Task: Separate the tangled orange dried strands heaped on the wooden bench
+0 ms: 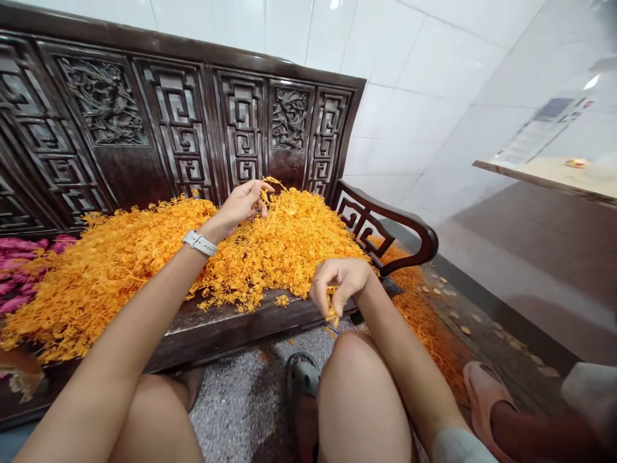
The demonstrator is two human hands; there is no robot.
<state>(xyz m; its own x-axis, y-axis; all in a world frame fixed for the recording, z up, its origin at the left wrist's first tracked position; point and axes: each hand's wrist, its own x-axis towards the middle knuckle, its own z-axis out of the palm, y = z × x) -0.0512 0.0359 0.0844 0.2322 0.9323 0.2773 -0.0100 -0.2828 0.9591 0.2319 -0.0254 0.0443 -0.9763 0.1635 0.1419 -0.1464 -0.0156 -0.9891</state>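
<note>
A large heap of orange, curly flower-like pieces (299, 231) covers the seat of a dark carved wooden bench (212, 328). My left hand (248, 200), with a white watch band (199, 243) at the wrist, is over the top of the heap. Its fingers are closed on a thin orange strand (276, 182) that arches to the right. Lower down, in front of the bench's edge and above my knee, my right hand (341, 283) pinches a small orange piece (332, 314) between thumb and fingers. One loose orange cluster (282, 300) lies near the seat's front edge.
Magenta pieces (17, 267) lie at the far left of the seat. The curved armrest (409, 235) bounds the bench on the right. More orange material (424, 328) covers the floor beyond it. Another person's shoe (486, 399) and a shelf (549, 180) are at the right.
</note>
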